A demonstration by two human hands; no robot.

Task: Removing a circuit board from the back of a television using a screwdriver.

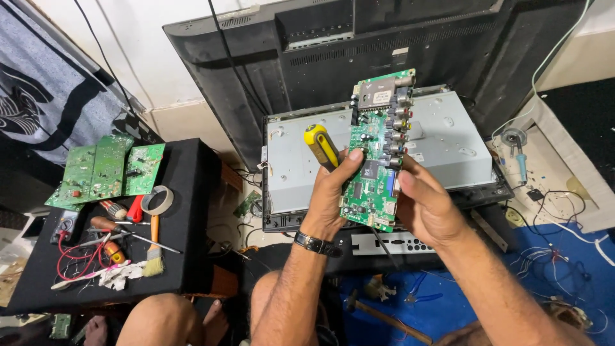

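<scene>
Left hand point(333, 192) grips circuit board point(378, 150) plus screwdriver point(320, 146); right hand point(426, 205) pinches board's right edge. Board held w/ room above metal panel point(448, 138). Black table point(186, 211) w/ tools sits well left.

Probably a home repair workshop: opened television point(384, 147), spare circuit boards point(106, 168), screwdrivers point(125, 232).

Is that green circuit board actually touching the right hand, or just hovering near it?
Touching. The head view shows the right hand with its fingers closed on the edge of the green circuit board, no gap between them, while the left hand grips the other edge.

Green boards point(106, 170), tape roll point(157, 200), paintbrush point(153, 256), hammer point(384, 317)
</scene>
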